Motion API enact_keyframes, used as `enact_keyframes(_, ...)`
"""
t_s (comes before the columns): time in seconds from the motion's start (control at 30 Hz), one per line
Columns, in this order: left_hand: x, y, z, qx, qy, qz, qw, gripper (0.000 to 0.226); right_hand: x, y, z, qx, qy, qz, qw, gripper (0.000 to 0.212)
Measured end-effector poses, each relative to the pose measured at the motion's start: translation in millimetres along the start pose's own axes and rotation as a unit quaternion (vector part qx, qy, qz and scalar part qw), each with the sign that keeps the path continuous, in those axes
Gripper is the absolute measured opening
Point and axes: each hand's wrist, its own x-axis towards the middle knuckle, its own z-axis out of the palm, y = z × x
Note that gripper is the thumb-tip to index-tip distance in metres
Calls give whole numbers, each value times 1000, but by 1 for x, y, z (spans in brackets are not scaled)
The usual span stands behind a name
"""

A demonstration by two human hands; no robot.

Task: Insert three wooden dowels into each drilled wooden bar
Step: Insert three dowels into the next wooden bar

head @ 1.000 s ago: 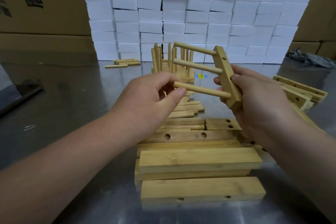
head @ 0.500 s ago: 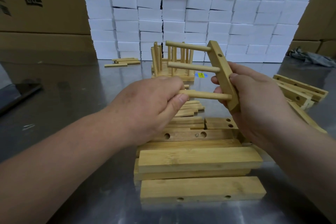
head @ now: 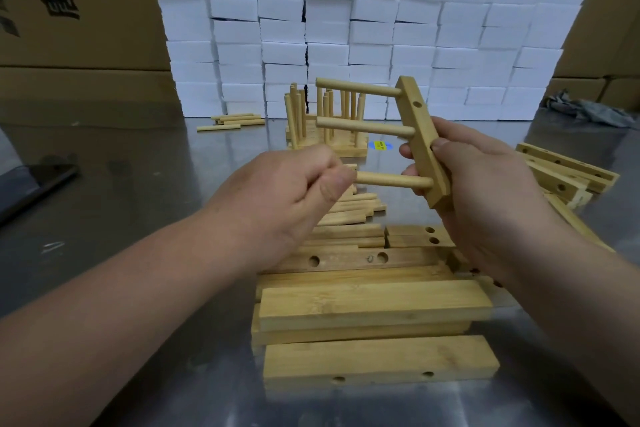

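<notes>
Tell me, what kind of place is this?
Probably a workshop or factory packing room: a steel table piled with drilled bars, white blocks stacked behind, and big cardboard boxes.

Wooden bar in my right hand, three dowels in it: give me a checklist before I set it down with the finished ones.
1. Three round wooden dowels in the light wooden drilled bar: ok; top dowel, middle dowel and bottom dowel sit in holes.
2. Bottom dowel fully home: cannot tell; depth is hidden inside the bar.
3. Grip of right hand on bar: ok, fingers and thumb curl round it.
4. Left hand free: not ok, it pinches the bottom dowel's end.
5. Spot by finished bars: ok, bare steel table shows to their left.
</notes>
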Motion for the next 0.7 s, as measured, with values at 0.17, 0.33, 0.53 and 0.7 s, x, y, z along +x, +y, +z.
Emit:
enact_keyframes(0.17, 3, -19, -4, -123, 135, -100, 978, 33, 10, -10, -10, 158, -13, 137, 978, 29)
enact_keyframes(0.33, 9, -31, -1, -156, 83, -187, 966, 21, 11, -12, -23, 226, -198, 263, 917, 35)
enact_keyframes(0.53, 8, -23, -2, -228, 4, -138, 964, 29, 8, -14, -22, 225, -311, 297, 874, 30)
enact_keyframes(0.7, 6, -22, -6, -212, 5, -123, 970, 31, 10, -12, -23, 278, -316, 320, 849, 27)
